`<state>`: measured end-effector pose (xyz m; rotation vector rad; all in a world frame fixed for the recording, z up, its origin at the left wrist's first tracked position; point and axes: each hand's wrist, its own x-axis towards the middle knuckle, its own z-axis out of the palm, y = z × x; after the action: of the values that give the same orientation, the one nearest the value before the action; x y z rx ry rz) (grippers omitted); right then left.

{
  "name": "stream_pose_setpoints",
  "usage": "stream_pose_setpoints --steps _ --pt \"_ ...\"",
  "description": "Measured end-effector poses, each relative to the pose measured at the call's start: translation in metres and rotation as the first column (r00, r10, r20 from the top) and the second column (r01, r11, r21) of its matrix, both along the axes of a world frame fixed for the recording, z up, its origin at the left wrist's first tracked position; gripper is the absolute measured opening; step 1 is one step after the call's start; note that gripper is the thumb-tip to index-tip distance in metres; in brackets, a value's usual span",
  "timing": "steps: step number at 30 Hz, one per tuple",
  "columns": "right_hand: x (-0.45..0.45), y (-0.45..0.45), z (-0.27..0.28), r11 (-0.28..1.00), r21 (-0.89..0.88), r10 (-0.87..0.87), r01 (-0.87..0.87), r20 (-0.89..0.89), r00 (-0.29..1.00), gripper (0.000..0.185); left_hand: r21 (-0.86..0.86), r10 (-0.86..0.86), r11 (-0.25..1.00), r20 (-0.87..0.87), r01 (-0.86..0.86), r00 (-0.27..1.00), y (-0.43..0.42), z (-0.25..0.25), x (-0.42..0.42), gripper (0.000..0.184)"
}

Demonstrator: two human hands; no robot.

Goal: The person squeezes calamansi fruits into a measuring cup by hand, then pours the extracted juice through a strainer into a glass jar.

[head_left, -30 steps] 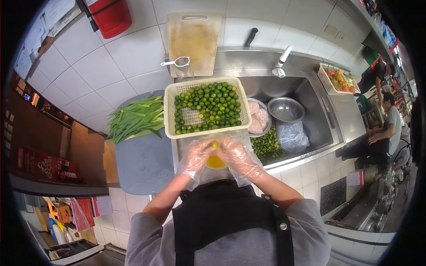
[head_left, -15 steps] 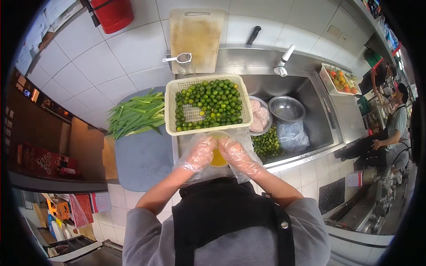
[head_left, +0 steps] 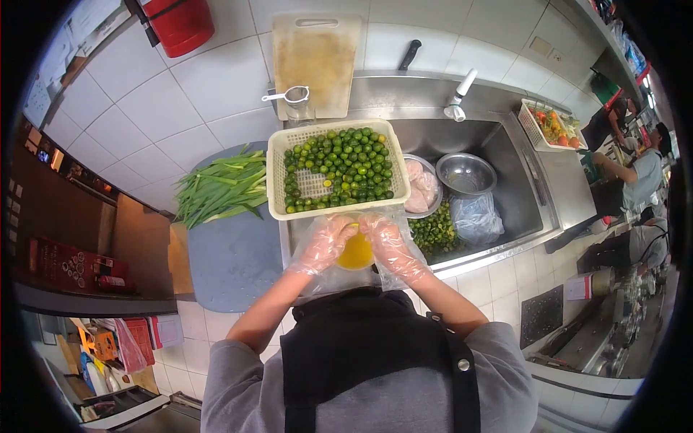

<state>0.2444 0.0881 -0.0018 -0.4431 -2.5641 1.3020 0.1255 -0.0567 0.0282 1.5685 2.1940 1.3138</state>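
While crinkled plastic (head_left: pixel 406 250) sheathes hands (head_left: pixel 329 243), round citrus (head_left: pixel 361 159) nearby

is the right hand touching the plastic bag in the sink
Apart: the head view shows cut green fruit in the gap between the right hand and the plastic bag.

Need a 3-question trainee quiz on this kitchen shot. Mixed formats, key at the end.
1. True or false: the left hand and the right hand both wear clear plastic gloves.

2. What lies on the grey board?
a) a knife
b) long green leaves
c) a metal bowl

3. Fill in the colour: the liquid visible between the hands is ____.

Key: 1. True. 2. b. 3. Yellow.
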Motion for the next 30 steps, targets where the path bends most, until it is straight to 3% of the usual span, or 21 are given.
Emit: stream_pose_setpoints --steps 2,4,6,8,9,11,13,15,16,18,19,21,23,24,25,26,28,30 --pt "-0.002 -0.004 -0.013 0.98 -0.192 -0.086 0.05 -0.181 0.98 0.024 -0.021 0.014 1.0 0.005 -0.014 1.0 -0.004 -0.002 0.0 0.017" --pt "-0.008 -0.008 -0.021 0.982 -0.189 -0.032 -0.008 -0.206 0.978 0.024 -0.04 0.031 0.999 0.008 -0.03 0.999 -0.009 -0.006 0.001 0.018" --pt "-0.009 -0.011 -0.02 0.981 -0.181 0.022 -0.066 -0.233 0.972 0.025 -0.026 0.087 0.995 -0.224 -0.095 0.971 -0.01 -0.014 0.002 0.009" --pt "-0.004 -0.014 -0.011 0.926 -0.378 0.004 -0.002 0.003 1.0 0.025 0.015 0.118 0.993 -0.312 -0.119 0.943 -0.011 -0.02 0.003 0.009" --pt "-0.002 -0.017 0.0 0.926 -0.378 0.004 -0.003 0.003 1.0 0.025 0.053 0.145 0.989 -0.394 -0.135 0.908 -0.011 -0.021 0.004 0.009" --pt "0.003 -0.023 0.024 0.996 0.03 0.087 -0.085 -0.058 0.995 0.026 0.002 0.143 0.988 -0.399 -0.155 0.906 -0.011 -0.023 0.003 0.009" --pt "0.007 -0.029 0.028 0.996 0.058 0.078 -0.074 -0.075 0.994 0.027 -0.048 0.143 0.983 -0.405 -0.178 0.903 -0.013 -0.022 0.003 0.01" --pt "0.007 -0.03 0.031 0.994 0.086 0.072 -0.063 -0.097 0.993 0.027 -0.227 0.006 0.963 -0.517 -0.143 0.856 -0.016 -0.019 0.002 0.008" --pt "0.008 -0.029 0.032 0.998 0.005 0.061 -0.06 -0.106 0.993 0.026 -0.227 0.009 0.963 -0.519 -0.147 0.855 -0.016 -0.019 0.002 0.008" --pt "0.011 -0.022 0.033 0.996 -0.074 0.049 -0.058 -0.114 0.992 0.024 -0.1 -0.064 0.995 -0.433 0.023 0.899 -0.014 -0.016 0.002 0.007" --pt "0.013 -0.018 0.031 0.992 -0.125 0.012 -0.02 -0.059 0.998 0.023 -0.1 -0.065 0.995 -0.435 0.023 0.898 -0.014 -0.012 -0.004 0.007" --pt "0.021 -0.004 0.037 0.985 -0.173 -0.025 0.024 -0.003 1.0 0.021 0.004 -0.228 0.97 -0.317 0.242 0.921 -0.012 0.001 -0.032 0.011" --pt "0.036 0.019 0.056 0.973 0.157 -0.155 0.167 -0.087 0.984 0.019 -0.133 -0.18 0.98 -0.305 0.145 0.935 -0.002 0.013 -0.073 0.018" --pt "0.045 0.041 0.041 0.91 0.363 -0.146 0.203 -0.178 0.973 0.02 0.026 -0.105 0.993 -0.268 0.116 0.958 -0.002 -0.009 -0.101 0.022" --pt "0.056 0.054 0.049 0.841 0.468 -0.252 0.272 -0.107 0.962 0.019 -0.321 -0.024 0.946 -0.221 -0.049 0.975 0.007 0.001 -0.114 0.024" --pt "0.062 0.065 0.068 0.819 0.529 -0.281 0.221 0.033 0.959 0.022 -0.32 -0.024 0.946 -0.221 -0.049 0.975 0.013 -0.003 -0.124 0.024" --pt "0.077 0.07 0.073 0.62 0.702 -0.484 0.351 -0.009 0.875 0.027 -0.631 -0.146 0.774 -0.26 -0.053 0.955 0.024 -0.025 -0.144 0.024" --pt "0.088 0.08 0.072 0.657 0.659 -0.497 0.366 0.013 0.867 0.029 -0.641 -0.186 0.767 -0.253 -0.02 0.949 0.029 -0.042 -0.151 0.023"
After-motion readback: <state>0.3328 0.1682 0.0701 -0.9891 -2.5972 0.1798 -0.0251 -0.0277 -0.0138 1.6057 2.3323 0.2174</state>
